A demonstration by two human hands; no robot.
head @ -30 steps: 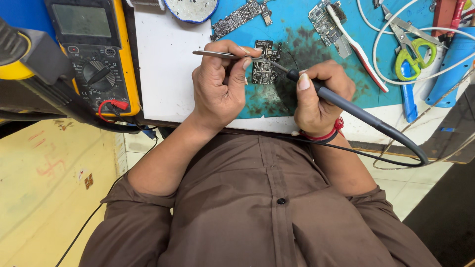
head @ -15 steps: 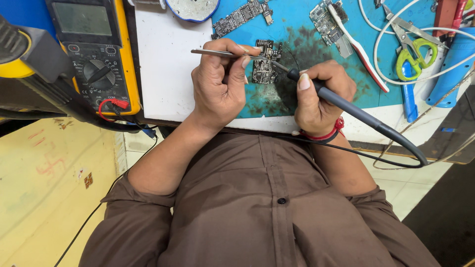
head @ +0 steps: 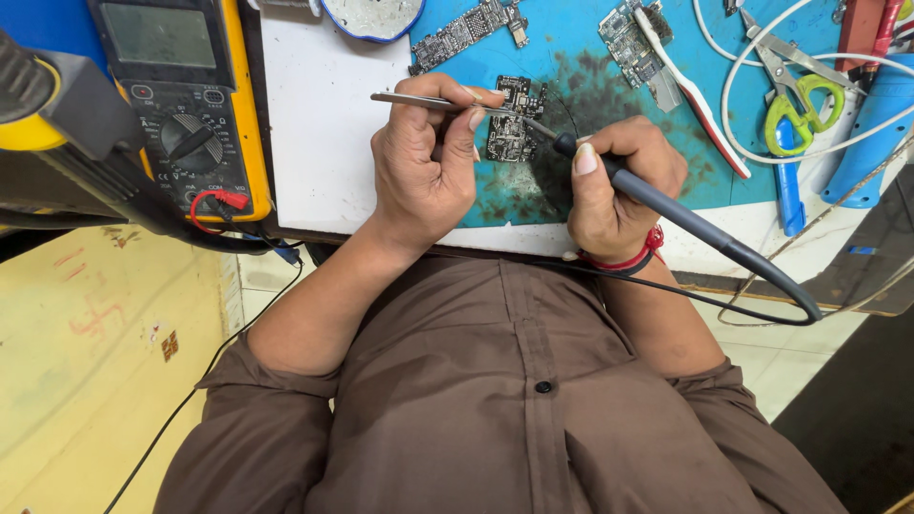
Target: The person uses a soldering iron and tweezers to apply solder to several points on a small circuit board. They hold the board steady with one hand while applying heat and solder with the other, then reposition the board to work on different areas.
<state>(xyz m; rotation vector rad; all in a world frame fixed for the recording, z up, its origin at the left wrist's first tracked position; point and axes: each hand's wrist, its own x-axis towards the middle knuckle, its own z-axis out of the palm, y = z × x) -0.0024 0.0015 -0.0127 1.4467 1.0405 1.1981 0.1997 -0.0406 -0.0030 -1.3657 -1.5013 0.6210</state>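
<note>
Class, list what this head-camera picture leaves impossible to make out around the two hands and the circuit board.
Head view only:
- Tweezers tips: hidden behind left hand fingers.
- Soldering iron tip's contact on circuit board: too small.
- Board components: too small.
- White dish: cut off by top edge.
- Right hand palm: turned away.

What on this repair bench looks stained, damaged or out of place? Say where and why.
The blue mat carries a dark, sooty stain around the small circuit board, just where the left hand holds tweezers and the right hand holds the soldering iron. White cables loop loosely over the scissors.
</note>
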